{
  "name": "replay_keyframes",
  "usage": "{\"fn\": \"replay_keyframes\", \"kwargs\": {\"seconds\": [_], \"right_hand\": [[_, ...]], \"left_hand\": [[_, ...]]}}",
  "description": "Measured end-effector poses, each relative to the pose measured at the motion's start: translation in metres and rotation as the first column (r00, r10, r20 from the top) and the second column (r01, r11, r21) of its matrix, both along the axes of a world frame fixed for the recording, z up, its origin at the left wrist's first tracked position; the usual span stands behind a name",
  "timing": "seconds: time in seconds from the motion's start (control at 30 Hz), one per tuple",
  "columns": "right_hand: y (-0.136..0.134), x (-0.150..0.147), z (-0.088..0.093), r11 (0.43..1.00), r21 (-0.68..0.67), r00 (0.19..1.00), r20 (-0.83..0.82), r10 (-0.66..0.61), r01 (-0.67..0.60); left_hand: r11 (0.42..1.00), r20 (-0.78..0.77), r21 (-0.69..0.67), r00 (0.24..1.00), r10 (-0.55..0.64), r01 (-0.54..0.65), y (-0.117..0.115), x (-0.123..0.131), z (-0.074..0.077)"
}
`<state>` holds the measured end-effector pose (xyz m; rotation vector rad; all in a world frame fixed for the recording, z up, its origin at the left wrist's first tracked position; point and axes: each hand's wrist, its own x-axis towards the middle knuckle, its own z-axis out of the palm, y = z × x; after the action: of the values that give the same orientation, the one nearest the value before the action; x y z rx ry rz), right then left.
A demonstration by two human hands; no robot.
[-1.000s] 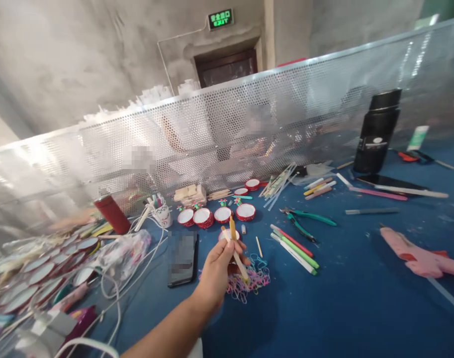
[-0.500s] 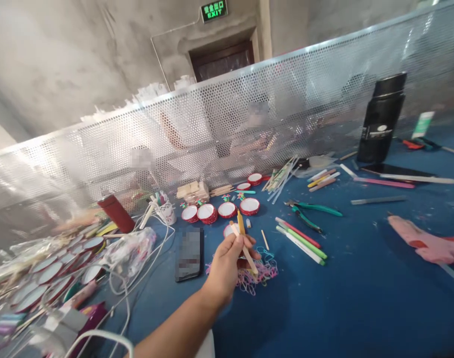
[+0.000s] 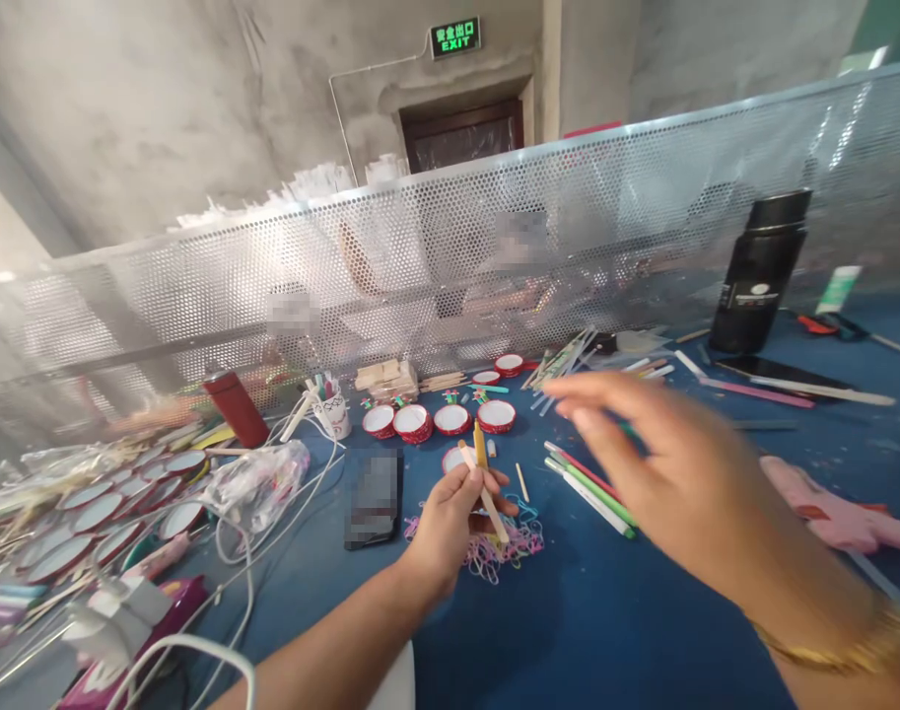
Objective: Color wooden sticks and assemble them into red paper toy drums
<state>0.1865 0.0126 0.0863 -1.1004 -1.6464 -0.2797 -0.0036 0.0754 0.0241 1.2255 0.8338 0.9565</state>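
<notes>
My left hand [image 3: 442, 528] is closed around a yellow marker [image 3: 480, 444] and a flat pale wooden stick [image 3: 496, 519], which cross each other at the fingers. Beneath it lies a tangle of colourful rubber bands [image 3: 523, 540], and a round red-rimmed white drum [image 3: 453, 458] is partly hidden behind the fingers. In the air to the right is my right hand [image 3: 663, 473], slightly blurred, with fingers stretched out and nothing seen in them. It hovers beside several coloured markers [image 3: 593, 493] and covers most of the green-handled pliers. A short thin stick [image 3: 521, 482] lies between the hands.
Small red drums [image 3: 453, 419] stand in a row ahead. To the left are a phone [image 3: 374, 498], white cables [image 3: 249, 562], a red bottle [image 3: 235, 407] and a pen cup [image 3: 335, 414]. On the right stand a black bottle [image 3: 761, 271] and a pink glue gun [image 3: 834, 508]. A perforated metal screen [image 3: 450, 256] runs behind.
My right hand has come into view from the right, over the pliers and markers. My left hand keeps its hold on the yellow marker and wooden stick. The view has tilted slightly up.
</notes>
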Motion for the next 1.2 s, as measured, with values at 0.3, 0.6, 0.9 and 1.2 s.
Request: {"fn": "replay_keyframes", "kwargs": {"seconds": [0.3,0.6,0.9,1.2], "right_hand": [[0.053,-0.024,-0.051,0.818,-0.521,0.946,0.06,0.318,-0.242],[0.075,-0.015,-0.07,0.929,-0.361,0.991,0.065,0.115,-0.084],[0.052,-0.028,-0.055,0.95,-0.136,0.869,-0.455,0.193,-0.281],[0.04,-0.041,-0.06,0.929,-0.123,0.903,-0.31,0.298,-0.349]], "left_hand": [[0.997,0.063,-0.045,0.996,-0.06,0.063,-0.001,-0.001,-0.005],[0.991,0.091,-0.082,0.991,-0.103,0.11,-0.001,-0.002,-0.004],[0.999,0.057,-0.01,0.998,-0.029,0.03,-0.003,-0.001,-0.002],[1.0,0.03,0.004,0.999,-0.024,0.024,-0.001,0.0,-0.003]]}}
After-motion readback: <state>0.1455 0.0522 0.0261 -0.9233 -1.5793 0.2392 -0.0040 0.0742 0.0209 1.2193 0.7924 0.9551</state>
